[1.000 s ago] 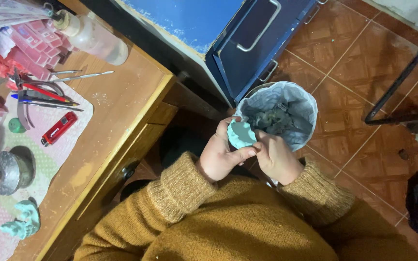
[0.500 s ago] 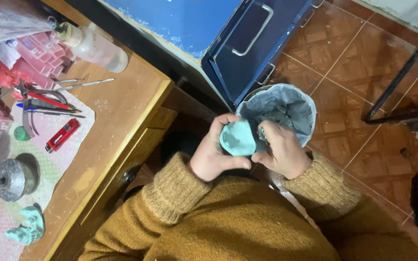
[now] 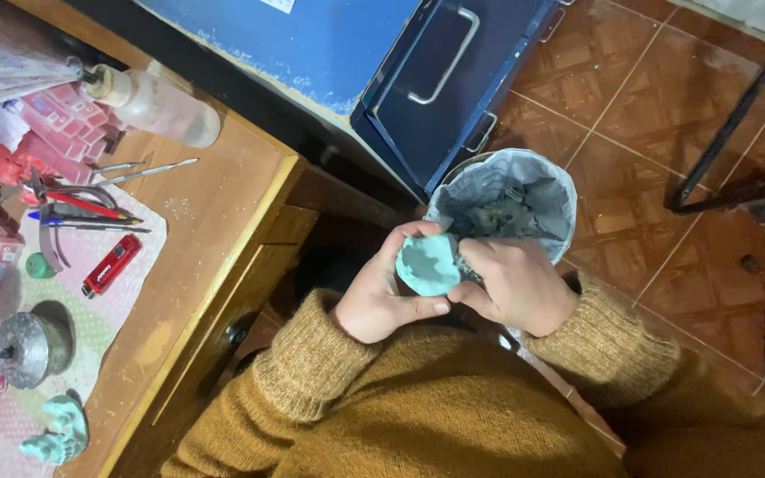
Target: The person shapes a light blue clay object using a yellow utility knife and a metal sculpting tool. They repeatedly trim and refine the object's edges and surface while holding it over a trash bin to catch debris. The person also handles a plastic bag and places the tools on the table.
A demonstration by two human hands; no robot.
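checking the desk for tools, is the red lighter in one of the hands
No, the red lighter lies on the mat on the desk, apart from both hands, which hold a pale teal lump over a lined bin.

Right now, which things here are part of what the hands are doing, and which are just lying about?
In use: left hand, right hand, teal mould, lined bin.

Lying about: lighter, pliers, bottle, metal pot, teal cast, desk.

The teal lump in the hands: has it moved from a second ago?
Yes. The teal lump has shifted leftward off the lined bin mouth, toward the desk.
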